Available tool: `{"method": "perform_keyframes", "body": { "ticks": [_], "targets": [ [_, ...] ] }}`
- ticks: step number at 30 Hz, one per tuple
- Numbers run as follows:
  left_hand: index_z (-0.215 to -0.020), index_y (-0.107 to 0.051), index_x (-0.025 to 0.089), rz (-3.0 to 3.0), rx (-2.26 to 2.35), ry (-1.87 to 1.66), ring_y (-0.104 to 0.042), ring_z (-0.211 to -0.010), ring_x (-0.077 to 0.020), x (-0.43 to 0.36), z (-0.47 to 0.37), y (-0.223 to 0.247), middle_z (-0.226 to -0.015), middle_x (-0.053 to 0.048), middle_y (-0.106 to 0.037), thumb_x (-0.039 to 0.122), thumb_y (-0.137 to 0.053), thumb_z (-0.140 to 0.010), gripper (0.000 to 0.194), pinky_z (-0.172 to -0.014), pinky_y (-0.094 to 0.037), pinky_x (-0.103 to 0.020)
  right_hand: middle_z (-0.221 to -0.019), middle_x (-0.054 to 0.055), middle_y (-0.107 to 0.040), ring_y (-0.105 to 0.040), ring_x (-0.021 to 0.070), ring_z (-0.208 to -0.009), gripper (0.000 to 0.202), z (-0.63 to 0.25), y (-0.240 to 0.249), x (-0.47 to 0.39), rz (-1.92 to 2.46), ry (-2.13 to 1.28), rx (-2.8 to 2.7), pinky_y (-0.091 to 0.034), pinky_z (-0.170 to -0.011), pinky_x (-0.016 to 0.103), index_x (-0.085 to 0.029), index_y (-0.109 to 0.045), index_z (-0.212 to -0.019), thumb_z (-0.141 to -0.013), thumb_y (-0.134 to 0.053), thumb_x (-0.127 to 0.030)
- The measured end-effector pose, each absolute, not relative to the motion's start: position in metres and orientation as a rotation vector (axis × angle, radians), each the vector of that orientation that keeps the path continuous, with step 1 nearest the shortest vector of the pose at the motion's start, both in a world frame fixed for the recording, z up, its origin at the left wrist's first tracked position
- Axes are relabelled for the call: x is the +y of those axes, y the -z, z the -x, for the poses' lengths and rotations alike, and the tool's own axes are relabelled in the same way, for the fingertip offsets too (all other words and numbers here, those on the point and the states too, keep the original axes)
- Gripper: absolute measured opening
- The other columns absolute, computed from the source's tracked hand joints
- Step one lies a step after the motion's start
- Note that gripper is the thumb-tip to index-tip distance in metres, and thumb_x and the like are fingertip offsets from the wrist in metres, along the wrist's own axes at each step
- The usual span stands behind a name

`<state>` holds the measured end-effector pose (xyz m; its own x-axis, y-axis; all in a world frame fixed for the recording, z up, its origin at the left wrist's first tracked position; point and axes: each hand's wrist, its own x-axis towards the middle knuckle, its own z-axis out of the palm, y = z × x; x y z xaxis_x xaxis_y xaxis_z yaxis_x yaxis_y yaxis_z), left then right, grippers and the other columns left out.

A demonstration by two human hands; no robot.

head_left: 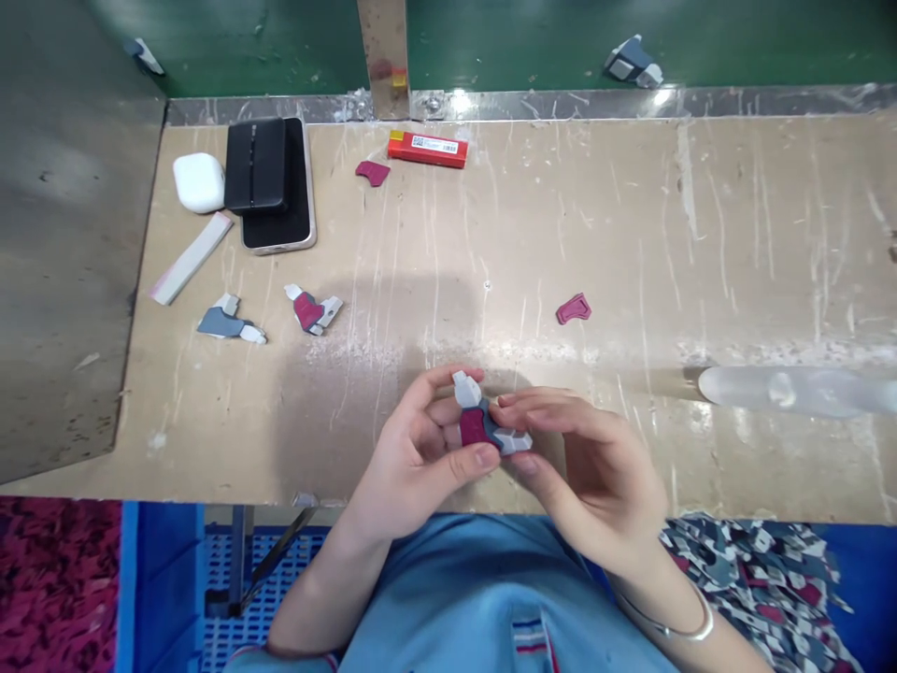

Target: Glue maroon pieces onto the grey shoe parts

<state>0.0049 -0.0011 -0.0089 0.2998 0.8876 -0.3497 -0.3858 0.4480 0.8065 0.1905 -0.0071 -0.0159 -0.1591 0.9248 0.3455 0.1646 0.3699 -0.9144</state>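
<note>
Both hands meet over the near edge of the worn beige table (631, 234). My left hand (420, 449) pinches a small plastic part (483, 425), grey and white with a maroon panel, between thumb and fingers. My right hand (589, 467) touches the same part from the right, fingertips on its grey end. A loose maroon piece (574, 308) lies on the table just beyond my hands.
Two more small parts, a grey one (228, 322) and a maroon-and-white one (312, 310), lie at the left. Farther back are a phone with a black case (270, 182), a white earbud case (199, 181), a red box (428, 149) and a maroon piece (372, 172). A bin of parts (763, 570) sits at my right.
</note>
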Motion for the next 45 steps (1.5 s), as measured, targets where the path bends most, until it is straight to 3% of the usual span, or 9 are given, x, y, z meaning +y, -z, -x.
{"method": "perform_keyframes", "body": {
  "ticks": [9,15,18,22,26,32,36,40,45],
  "targets": [
    [-0.135,-0.077,0.024,-0.731,0.914,-0.944,-0.085,-0.115,-0.0296,-0.002,-0.005,0.009,-0.118,-0.011,-0.087,0.057,-0.086,-0.094,0.054,-0.093,-0.072,-0.033,-0.105,0.004,-0.084,-0.082,0.0237,-0.101,0.031,-0.189,0.019,-0.004,1.008,-0.851,-1.551,-0.073,-0.089,0.039,-0.028,-0.073,-0.122,-0.099,-0.073,-0.008],
    [-0.141,-0.069,0.027,-0.983,1.103,-0.947,-0.084,-0.121,-0.0248,-0.012,-0.015,0.003,-0.126,-0.006,-0.087,0.019,-0.075,-0.102,0.04,-0.106,-0.068,-0.034,-0.132,0.009,-0.078,-0.076,0.0252,-0.126,0.035,-0.192,0.014,-0.001,1.117,-0.921,-1.637,-0.069,-0.101,0.038,-0.029,-0.068,-0.143,-0.108,-0.068,-0.028],
    [-0.14,-0.062,0.027,-1.121,1.179,-0.939,-0.081,-0.126,-0.0219,-0.016,-0.016,0.006,-0.131,-0.005,-0.085,0.012,-0.073,-0.1,0.045,-0.111,-0.065,-0.035,-0.128,0.007,-0.081,-0.079,0.0236,-0.121,0.033,-0.193,0.009,0.003,1.143,-1.022,-1.684,-0.07,-0.099,0.036,-0.03,-0.073,-0.138,-0.107,-0.07,-0.02],
    [-0.118,-0.067,0.024,-1.045,1.202,-1.062,-0.085,-0.112,-0.0194,-0.012,-0.019,0.01,-0.117,-0.004,-0.087,0.015,-0.082,-0.095,0.029,-0.098,-0.069,-0.028,-0.113,0.005,-0.086,-0.084,0.0238,-0.108,0.022,-0.189,0.008,0.002,1.162,-1.046,-1.519,-0.073,-0.091,0.035,-0.028,-0.079,-0.119,-0.102,-0.076,-0.015],
    [-0.099,-0.077,0.02,-0.972,1.187,-1.242,-0.086,-0.095,-0.0196,-0.006,-0.023,0.008,-0.097,-0.005,-0.086,0.022,-0.095,-0.084,0.024,-0.09,-0.07,-0.026,-0.107,0.005,-0.088,-0.087,0.0236,-0.095,0.017,-0.185,0.011,-0.002,1.114,-1.057,-1.344,-0.076,-0.082,0.032,-0.028,-0.076,-0.12,-0.105,-0.074,-0.02],
    [-0.099,-0.084,0.021,-1.073,1.166,-1.384,-0.086,-0.099,-0.0184,-0.009,-0.027,0.01,-0.098,-0.003,-0.087,0.012,-0.095,-0.083,0.022,-0.098,-0.069,-0.024,-0.11,0.004,-0.087,-0.087,0.0222,-0.099,0.025,-0.187,0.008,-0.003,1.098,-1.045,-1.41,-0.075,-0.087,0.03,-0.028,-0.075,-0.121,-0.102,-0.074,-0.011],
    [-0.102,-0.085,0.022,-1.088,1.175,-1.348,-0.086,-0.101,-0.0204,-0.011,-0.028,0.011,-0.099,-0.004,-0.088,0.023,-0.095,-0.088,0.017,-0.104,-0.068,-0.03,-0.105,0.002,-0.086,-0.086,0.0202,-0.095,0.026,-0.186,0.007,-0.003,1.066,-0.978,-1.384,-0.074,-0.088,0.028,-0.027,-0.075,-0.119,-0.1,-0.075,-0.009],
    [-0.1,-0.083,0.021,-0.98,1.172,-1.237,-0.087,-0.099,-0.0218,-0.007,-0.029,0.008,-0.099,-0.006,-0.088,0.035,-0.098,-0.085,0.025,-0.092,-0.071,-0.027,-0.103,0.004,-0.085,-0.086,0.0206,-0.097,0.012,-0.183,0.012,-0.003,1.056,-0.987,-1.332,-0.074,-0.088,0.028,-0.026,-0.075,-0.118,-0.107,-0.071,-0.022],
    [-0.094,-0.085,0.021,-0.942,1.18,-1.234,-0.086,-0.089,-0.0172,-0.001,-0.027,0.001,-0.092,-0.003,-0.088,0.024,-0.1,-0.08,0.02,-0.086,-0.069,-0.021,-0.105,0.004,-0.086,-0.086,0.0184,-0.095,0.015,-0.187,0.02,-0.004,1.016,-1.087,-1.295,-0.073,-0.083,0.024,-0.028,-0.074,-0.119,-0.107,-0.071,-0.038]
  ]
}}
